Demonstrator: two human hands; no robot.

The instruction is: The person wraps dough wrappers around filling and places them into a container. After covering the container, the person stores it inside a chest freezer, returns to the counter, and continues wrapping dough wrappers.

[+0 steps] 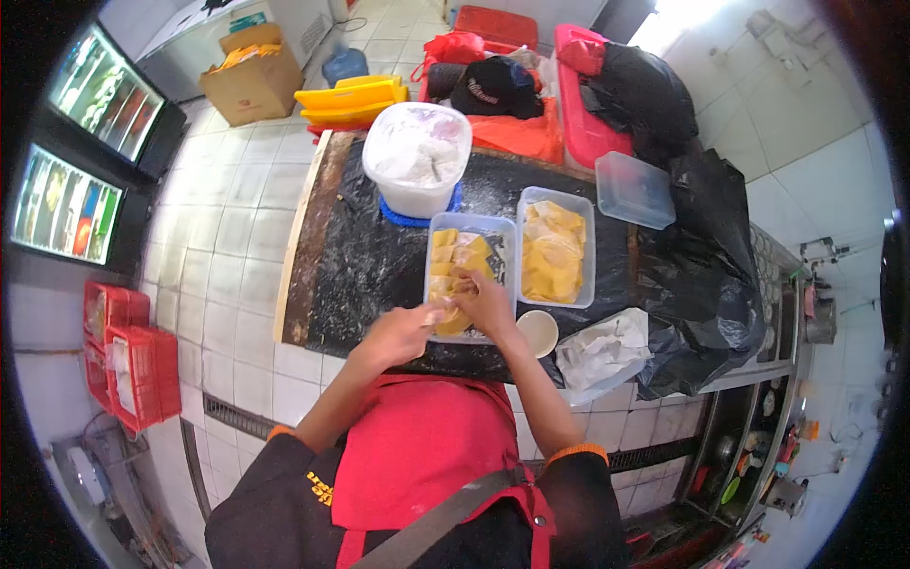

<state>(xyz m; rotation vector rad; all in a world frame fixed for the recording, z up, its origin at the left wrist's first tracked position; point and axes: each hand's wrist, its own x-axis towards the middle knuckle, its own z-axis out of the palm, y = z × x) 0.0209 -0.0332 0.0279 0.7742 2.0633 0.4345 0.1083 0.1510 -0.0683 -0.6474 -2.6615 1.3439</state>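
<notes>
A clear plastic container (507,248) in front of me holds flat yellow pieces (473,251) dusted with white powder; they look like dough sheets. My right hand (485,303) reaches into it from the near right, its fingers bent and pressed together on a yellow dough piece. At the near left corner is my left hand (403,334), fingers curled in and slightly blurred. Whether anything sits between them is hidden. Just to the right, a second clear container (590,248) is filled with similar yellow dough pieces (553,261). Behind stands a white tub (413,194) of white powder (417,152).
Black plastic covers the powder-strewn table (365,275). A small white bowl (538,334) and a crumpled white bag (604,351) lie near its front edge. An empty clear container (636,190) is at the right. Red crates (142,379) stand on the floor at left.
</notes>
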